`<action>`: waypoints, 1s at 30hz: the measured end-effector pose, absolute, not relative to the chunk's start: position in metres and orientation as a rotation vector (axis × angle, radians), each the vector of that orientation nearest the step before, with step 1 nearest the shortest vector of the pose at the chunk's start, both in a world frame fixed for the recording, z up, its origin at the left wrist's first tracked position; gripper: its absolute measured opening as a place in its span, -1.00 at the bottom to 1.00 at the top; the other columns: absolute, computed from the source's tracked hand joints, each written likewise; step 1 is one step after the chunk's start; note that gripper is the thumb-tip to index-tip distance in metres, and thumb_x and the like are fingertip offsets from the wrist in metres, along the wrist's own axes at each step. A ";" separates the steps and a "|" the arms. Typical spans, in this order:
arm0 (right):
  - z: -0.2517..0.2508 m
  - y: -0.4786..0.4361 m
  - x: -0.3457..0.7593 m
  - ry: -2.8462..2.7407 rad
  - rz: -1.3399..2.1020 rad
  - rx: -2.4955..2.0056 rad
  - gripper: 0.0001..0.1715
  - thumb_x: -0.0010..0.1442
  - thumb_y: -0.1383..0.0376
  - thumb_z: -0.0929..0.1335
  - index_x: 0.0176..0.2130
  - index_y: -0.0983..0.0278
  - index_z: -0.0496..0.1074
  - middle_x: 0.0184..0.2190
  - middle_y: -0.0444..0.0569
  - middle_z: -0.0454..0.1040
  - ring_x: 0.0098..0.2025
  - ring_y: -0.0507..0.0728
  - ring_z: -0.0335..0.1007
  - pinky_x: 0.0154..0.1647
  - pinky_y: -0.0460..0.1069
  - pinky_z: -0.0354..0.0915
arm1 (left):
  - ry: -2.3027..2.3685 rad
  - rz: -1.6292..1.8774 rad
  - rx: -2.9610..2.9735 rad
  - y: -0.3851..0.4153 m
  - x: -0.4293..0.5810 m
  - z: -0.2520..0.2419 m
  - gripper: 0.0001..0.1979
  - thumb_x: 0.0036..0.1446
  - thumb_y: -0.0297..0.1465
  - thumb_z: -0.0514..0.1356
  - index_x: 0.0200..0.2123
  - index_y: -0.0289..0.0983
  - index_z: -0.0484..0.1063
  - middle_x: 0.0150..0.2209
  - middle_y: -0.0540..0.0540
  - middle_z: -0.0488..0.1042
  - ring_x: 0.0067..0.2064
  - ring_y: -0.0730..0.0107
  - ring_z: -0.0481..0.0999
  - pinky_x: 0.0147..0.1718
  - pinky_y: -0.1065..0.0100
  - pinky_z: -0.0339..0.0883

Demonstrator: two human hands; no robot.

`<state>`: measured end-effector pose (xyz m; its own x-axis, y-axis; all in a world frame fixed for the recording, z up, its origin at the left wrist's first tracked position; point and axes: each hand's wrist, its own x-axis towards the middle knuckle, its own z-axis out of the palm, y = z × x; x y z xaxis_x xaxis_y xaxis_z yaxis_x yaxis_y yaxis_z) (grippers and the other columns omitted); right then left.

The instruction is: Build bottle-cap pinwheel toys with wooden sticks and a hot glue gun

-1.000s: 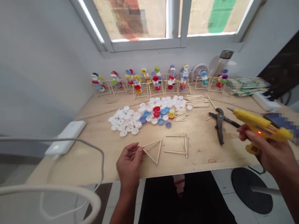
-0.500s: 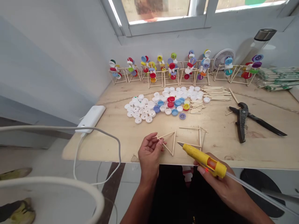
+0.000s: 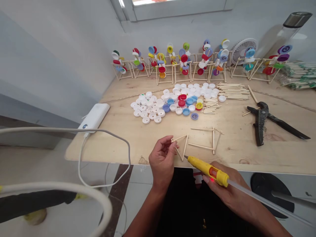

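The left hand (image 3: 162, 163) pinches a triangle of wooden sticks (image 3: 185, 148) lying on the wooden bench (image 3: 274, 154), its fingertips hiding one corner. The right hand (image 3: 223, 191) wraps around a yellow hot glue gun (image 3: 206, 170), covering its handle, with the nozzle just beside the triangle. A pale cord or rod (image 3: 261, 198) leaves the gun's back, cut off by the frame edge.
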<state>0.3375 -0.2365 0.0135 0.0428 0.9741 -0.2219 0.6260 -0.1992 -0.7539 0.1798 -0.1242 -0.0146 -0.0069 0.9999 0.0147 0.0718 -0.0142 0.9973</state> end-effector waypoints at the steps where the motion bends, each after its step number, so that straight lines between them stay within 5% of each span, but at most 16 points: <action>1: 0.014 -0.236 0.338 -1.622 0.996 -1.863 -0.71 0.29 0.14 0.22 -0.43 0.20 0.23 -0.50 -0.14 0.35 -0.49 0.08 0.28 -0.48 -0.05 0.16 | 1.263 1.188 1.284 -0.125 0.180 -0.014 -0.76 0.04 -0.33 0.24 -0.19 -0.28 0.42 -0.38 -0.04 0.50 -0.36 0.43 0.52 -0.37 0.42 0.42; 30: 0.012 -0.230 0.337 -1.714 0.972 -1.884 -0.72 0.28 0.13 0.21 -0.42 0.20 0.20 -0.52 -0.18 0.32 -0.51 0.07 0.24 -0.49 -0.05 0.11 | 1.241 1.182 1.448 -0.126 0.181 -0.014 -0.78 0.07 -0.34 0.21 -0.18 -0.25 0.44 -0.36 -0.04 0.50 -0.36 0.42 0.52 -0.33 0.40 0.42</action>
<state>0.3368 -0.2303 0.0118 -0.0006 0.9760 -0.2178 0.6883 -0.1576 -0.7081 0.1814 -0.1264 -0.0143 0.0533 0.9914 0.1194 0.1675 -0.1268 0.9777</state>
